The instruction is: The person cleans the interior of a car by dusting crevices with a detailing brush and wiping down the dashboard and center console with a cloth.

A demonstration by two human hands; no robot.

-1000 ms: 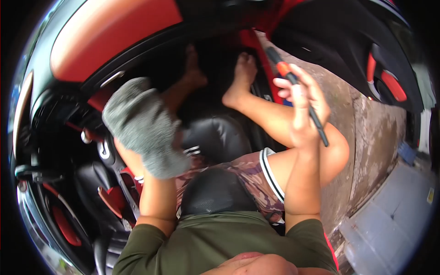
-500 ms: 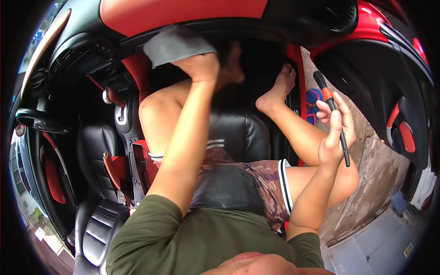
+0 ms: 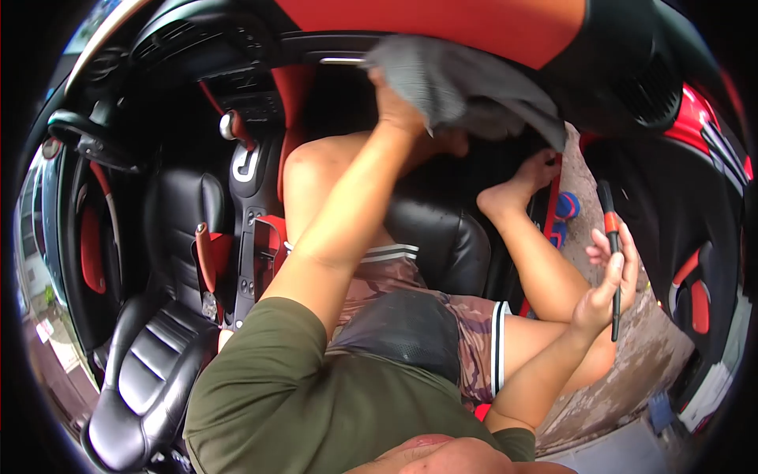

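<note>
A grey cloth (image 3: 462, 83) is in my left hand (image 3: 399, 107), which reaches forward to the lower edge of the dashboard (image 3: 442, 24). The fingers are closed on the cloth and partly hidden by it. Its loose end spreads out to the right, blurred by motion, over the footwell. To the right, near the open doorway, my right hand (image 3: 606, 292) holds a detailing brush (image 3: 611, 229) with a black handle, an orange-red band and dark bristles pointing up. The brush touches nothing but the hand.
My bare legs are bent over the black passenger seat (image 3: 438, 229). On the left are the gear lever (image 3: 230, 126), the handbrake (image 3: 205, 257) and the driver's seat (image 3: 150, 371). Blue-and-red flip-flops (image 3: 566, 205) lie outside, beside the open car door (image 3: 663, 229).
My left hand has carried the cloth rightward along the dashboard, and the cloth now trails more widely. My right hand still holds the brush upright. The view has shifted.
</note>
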